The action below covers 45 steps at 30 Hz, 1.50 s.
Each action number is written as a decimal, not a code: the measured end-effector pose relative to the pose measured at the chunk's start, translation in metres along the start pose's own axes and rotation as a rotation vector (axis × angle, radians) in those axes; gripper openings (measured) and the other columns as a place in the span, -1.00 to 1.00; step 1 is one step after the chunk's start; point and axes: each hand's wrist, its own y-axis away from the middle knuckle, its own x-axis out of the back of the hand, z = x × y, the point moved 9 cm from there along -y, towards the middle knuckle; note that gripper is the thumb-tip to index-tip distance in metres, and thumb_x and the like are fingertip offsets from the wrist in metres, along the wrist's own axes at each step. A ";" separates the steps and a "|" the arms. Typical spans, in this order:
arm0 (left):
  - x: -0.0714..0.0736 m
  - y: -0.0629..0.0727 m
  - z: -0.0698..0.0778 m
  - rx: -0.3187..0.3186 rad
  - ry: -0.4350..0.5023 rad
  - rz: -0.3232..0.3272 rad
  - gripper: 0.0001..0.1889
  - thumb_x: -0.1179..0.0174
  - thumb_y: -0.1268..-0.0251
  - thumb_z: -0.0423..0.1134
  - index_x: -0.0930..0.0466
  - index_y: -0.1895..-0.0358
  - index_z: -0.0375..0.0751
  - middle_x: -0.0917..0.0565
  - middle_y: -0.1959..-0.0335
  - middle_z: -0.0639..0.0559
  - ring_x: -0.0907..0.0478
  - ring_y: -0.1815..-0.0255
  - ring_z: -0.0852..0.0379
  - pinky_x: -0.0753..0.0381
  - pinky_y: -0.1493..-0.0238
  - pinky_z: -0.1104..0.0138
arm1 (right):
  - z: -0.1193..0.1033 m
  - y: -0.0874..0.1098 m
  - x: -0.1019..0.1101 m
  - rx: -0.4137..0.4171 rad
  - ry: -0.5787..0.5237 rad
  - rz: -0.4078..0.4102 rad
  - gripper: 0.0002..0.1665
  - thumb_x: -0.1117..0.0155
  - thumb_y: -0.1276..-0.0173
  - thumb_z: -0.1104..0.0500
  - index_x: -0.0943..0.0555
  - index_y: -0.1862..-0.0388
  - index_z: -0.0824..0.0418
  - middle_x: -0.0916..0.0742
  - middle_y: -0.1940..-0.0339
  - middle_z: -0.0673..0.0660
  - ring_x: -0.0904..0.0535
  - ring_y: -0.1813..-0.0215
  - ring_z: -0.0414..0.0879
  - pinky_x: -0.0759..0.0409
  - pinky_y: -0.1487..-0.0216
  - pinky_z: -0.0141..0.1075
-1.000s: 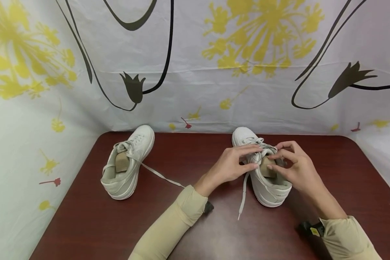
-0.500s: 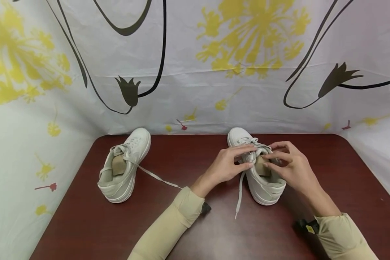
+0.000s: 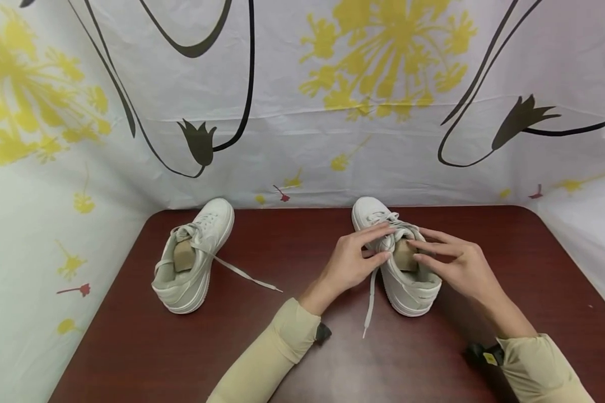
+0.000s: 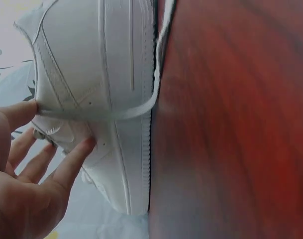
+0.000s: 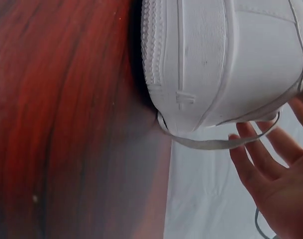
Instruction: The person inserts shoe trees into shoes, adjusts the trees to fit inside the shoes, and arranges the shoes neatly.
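A white sneaker (image 3: 410, 294) stands on the right of the table, its toe toward the back wall and a tan block (image 3: 404, 254) in its opening. On its left side my left hand (image 3: 350, 260) touches the upper near the laces, thumb and fingers spread apart. A loose shoelace (image 4: 136, 110) runs from beside that thumb down the shoe's side. My right hand (image 3: 466, 268) is at the right edge of the opening, fingers extended. In the right wrist view its fingertips meet a hanging loop of shoelace (image 5: 206, 145) beside the shoe.
Another white sneaker (image 3: 186, 296) stands at the left with a similar tan block (image 3: 184, 256) inside; its shoelace (image 3: 247, 276) trails rightward over the dark red table (image 3: 302, 235). A white patterned cloth (image 3: 302, 112) hangs behind the table.
My right hand's fingers have straightened from a more bent pose at the shoe's opening. My left hand stays at the laces. The head view has shifted slightly.
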 end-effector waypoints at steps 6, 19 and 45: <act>-0.003 0.007 -0.003 0.069 0.000 0.056 -0.50 -0.33 -0.31 -0.30 -0.55 -0.32 0.01 -0.38 -0.45 -0.06 -0.40 -0.35 0.19 -0.62 0.05 0.45 | 0.008 0.006 0.000 -0.069 -0.142 -0.038 -0.42 -0.50 -0.03 0.52 -0.71 -0.09 0.26 -0.67 -0.18 0.28 -0.55 -0.25 -0.30 -0.44 -0.17 -0.57; -0.006 0.012 -0.001 0.174 0.050 0.026 -0.36 -0.35 -0.27 -0.32 -0.44 -0.41 0.13 -0.24 -0.51 -0.20 -0.34 -0.40 0.06 -0.60 0.10 0.53 | 0.030 0.011 -0.008 -0.311 -0.188 -0.187 -0.10 -0.48 -0.24 0.27 -0.34 -0.52 -0.07 -0.55 -0.37 0.11 -0.37 -0.35 -0.42 -0.35 -0.16 -0.62; -0.010 0.020 -0.004 0.223 0.006 0.034 -0.31 -0.39 -0.20 -0.27 -0.40 -0.42 0.17 -0.32 -0.50 0.04 -0.17 -0.52 0.14 -0.31 -0.39 0.25 | 0.025 0.031 -0.030 -0.167 -0.772 -0.636 0.31 -0.33 -0.14 0.54 0.25 -0.65 0.11 0.05 -0.66 0.11 -0.09 -0.55 -0.27 -0.44 -0.29 -0.34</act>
